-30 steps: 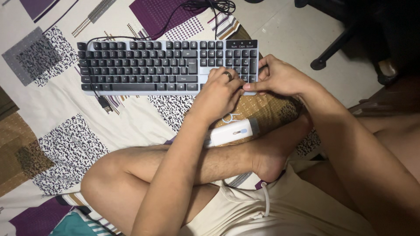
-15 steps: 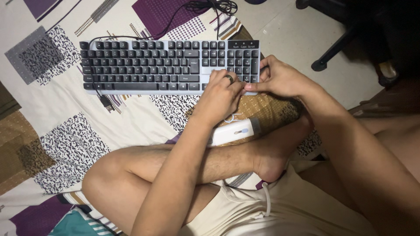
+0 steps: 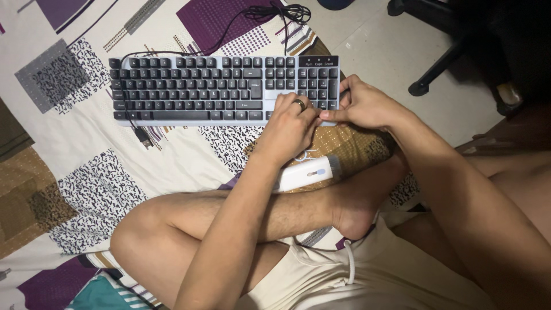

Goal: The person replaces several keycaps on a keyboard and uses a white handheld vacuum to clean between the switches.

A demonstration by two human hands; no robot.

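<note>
A black-keyed keyboard with a grey frame lies on the patterned sheet in front of my crossed legs. My left hand, with a ring on one finger, rests on its lower right part, fingers curled down onto the keys by the number pad. My right hand grips the keyboard's right front corner, fingers over the number pad and thumb along the front edge, touching my left hand's fingertips. Anything small pinched between the fingers is hidden. A white oblong cleaning tool lies on the sheet just below my left wrist.
The keyboard's black cable runs to a coil at the top, and its plug end lies below the keyboard's left side. A black chair base stands on the tiled floor at the upper right. My bare foot rests beside the tool.
Both hands stay at the keyboard's right front corner. Only the view has shifted a little.
</note>
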